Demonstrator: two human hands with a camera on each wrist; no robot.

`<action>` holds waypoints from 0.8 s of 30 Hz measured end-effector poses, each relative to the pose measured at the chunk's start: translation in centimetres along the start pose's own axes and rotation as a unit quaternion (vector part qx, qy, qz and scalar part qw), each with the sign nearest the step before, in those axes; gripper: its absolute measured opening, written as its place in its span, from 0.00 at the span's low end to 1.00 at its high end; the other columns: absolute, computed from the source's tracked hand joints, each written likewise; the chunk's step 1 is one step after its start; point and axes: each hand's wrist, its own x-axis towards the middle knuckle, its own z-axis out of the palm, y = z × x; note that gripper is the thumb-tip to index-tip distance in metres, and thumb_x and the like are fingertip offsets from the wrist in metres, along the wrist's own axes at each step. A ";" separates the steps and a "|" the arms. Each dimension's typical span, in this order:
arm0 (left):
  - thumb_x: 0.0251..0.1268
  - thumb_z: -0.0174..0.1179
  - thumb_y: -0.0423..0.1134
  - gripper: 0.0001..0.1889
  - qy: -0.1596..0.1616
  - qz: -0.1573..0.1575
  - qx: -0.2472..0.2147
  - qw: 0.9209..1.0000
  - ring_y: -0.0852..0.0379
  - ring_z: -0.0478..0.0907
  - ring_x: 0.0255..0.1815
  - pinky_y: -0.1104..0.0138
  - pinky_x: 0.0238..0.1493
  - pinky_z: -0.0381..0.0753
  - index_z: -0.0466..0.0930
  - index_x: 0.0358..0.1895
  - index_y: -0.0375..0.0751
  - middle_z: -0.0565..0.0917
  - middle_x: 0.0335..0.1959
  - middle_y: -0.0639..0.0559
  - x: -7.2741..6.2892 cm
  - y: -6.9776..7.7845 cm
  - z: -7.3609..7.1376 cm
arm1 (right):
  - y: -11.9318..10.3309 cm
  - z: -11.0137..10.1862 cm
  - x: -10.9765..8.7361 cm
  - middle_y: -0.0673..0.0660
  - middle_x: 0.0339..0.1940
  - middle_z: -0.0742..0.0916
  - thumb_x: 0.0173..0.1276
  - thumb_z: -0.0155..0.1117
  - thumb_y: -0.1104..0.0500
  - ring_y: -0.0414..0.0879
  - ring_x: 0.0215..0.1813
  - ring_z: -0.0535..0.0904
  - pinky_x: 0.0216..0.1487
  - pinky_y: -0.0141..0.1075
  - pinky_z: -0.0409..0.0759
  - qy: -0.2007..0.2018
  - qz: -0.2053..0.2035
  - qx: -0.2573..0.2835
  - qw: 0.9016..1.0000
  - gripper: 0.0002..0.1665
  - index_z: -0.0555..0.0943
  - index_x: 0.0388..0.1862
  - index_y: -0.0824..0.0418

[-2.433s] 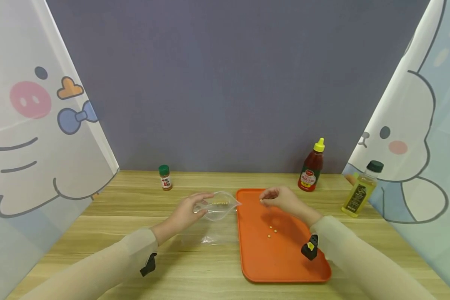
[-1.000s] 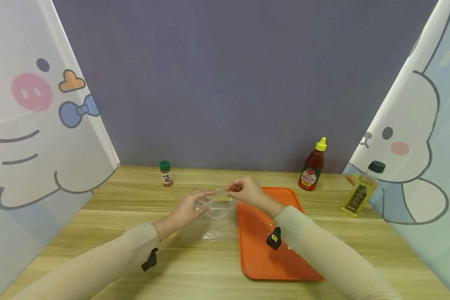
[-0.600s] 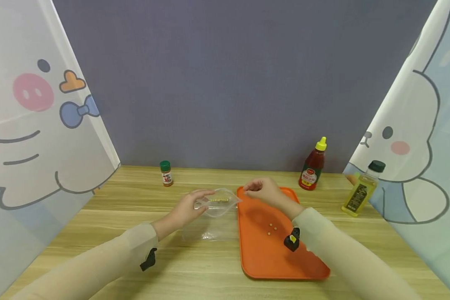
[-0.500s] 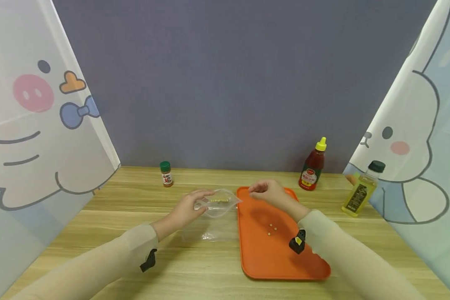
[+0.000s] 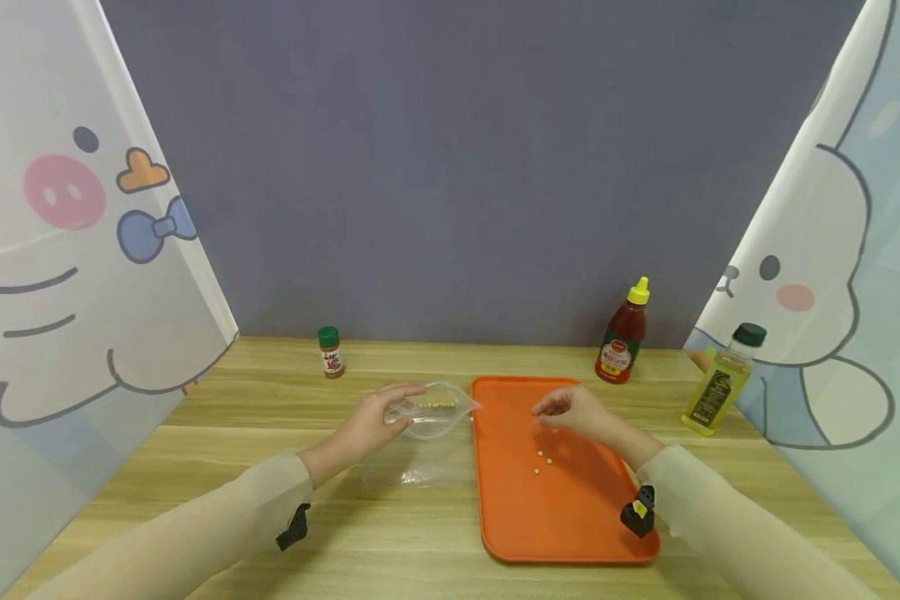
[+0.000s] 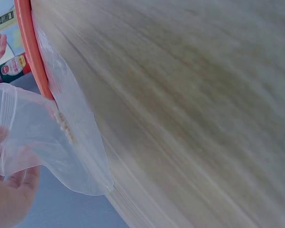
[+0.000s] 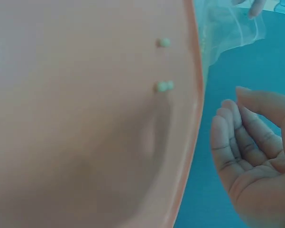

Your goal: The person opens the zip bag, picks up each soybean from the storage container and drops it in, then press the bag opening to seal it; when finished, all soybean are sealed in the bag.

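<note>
My left hand (image 5: 375, 421) pinches the rim of a clear zip bag (image 5: 431, 429) between thumb and fingers, holding its mouth apart. Inside the bag lie several small round yellow soybeans (image 5: 437, 406), also visible as a pale row of soybeans (image 6: 64, 127) in the left wrist view. Over the far half of the orange tray (image 5: 525, 533) hovers my right hand (image 5: 581, 412), its fingers loosely bent with nothing showing between them. Below that hand, 3 loose soybeans (image 5: 537, 472) sit on the tray. The right wrist view shows the thumb and fingertips of the right hand (image 7: 261, 147) apart.
A green-capped spice jar (image 5: 331, 353) stands at the back left. Behind the tray is a red sauce bottle (image 5: 621, 340) with a yellow tip, and a dark-capped oil bottle (image 5: 722, 383) stands to the right. Printed curtains flank the wooden table (image 5: 270, 433).
My right hand went from over the tray to the bag's mouth, then back right and nearer over the tray. The left hand kept hold of the bag; the 3 loose soybeans stayed put.
</note>
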 end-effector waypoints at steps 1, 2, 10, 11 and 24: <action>0.58 0.63 0.24 0.27 0.001 -0.002 0.000 1.000 0.46 0.81 0.52 0.62 0.48 0.85 0.74 0.63 0.39 0.76 0.64 0.42 0.0 0.0 0.0 | 0.1 0.0 -0.3 0.63 0.37 0.89 0.62 0.67 0.66 0.46 0.37 0.84 0.38 0.35 0.84 -0.006 0.006 -0.004 1.000 0.14 0.82 0.43 0.76; 0.58 0.63 0.24 0.27 0.002 -0.002 0.001 1.000 0.46 0.81 0.52 0.62 0.48 0.85 0.74 0.63 0.39 0.76 0.64 0.42 -0.1 0.0 0.0 | 0.2 0.1 -0.7 0.63 0.35 0.89 0.62 0.67 0.66 0.44 0.34 0.83 0.36 0.34 0.83 -0.011 0.015 -0.009 1.000 0.13 0.83 0.42 0.75; 0.57 0.63 0.23 0.27 0.007 0.001 -0.003 1.000 0.45 0.81 0.51 0.60 0.49 0.85 0.74 0.63 0.38 0.76 0.64 0.40 -0.2 0.1 -0.1 | 0.9 1.0 -2.8 0.55 0.24 0.86 0.56 0.72 0.65 0.40 0.21 0.72 0.24 0.31 0.76 -0.021 0.062 0.002 0.998 0.12 0.84 0.36 0.73; 0.57 0.63 0.23 0.27 0.007 0.002 -0.003 1.000 0.45 0.81 0.51 0.60 0.49 0.85 0.74 0.63 0.38 0.76 0.64 0.40 -0.2 0.1 -0.1 | 1.0 1.1 -2.9 0.54 0.23 0.86 0.56 0.73 0.65 0.40 0.21 0.71 0.23 0.31 0.75 -0.019 0.065 0.002 0.998 0.12 0.84 0.35 0.73; 0.56 0.63 0.23 0.27 0.007 0.012 0.007 1.000 0.45 0.82 0.51 0.59 0.49 0.85 0.75 0.62 0.37 0.77 0.63 0.40 -0.2 0.0 -0.1 | 1.1 2.3 -3.2 0.51 0.22 0.84 0.48 0.79 0.62 0.39 0.24 0.71 0.25 0.30 0.74 0.040 0.100 -0.061 0.992 0.11 0.86 0.29 0.65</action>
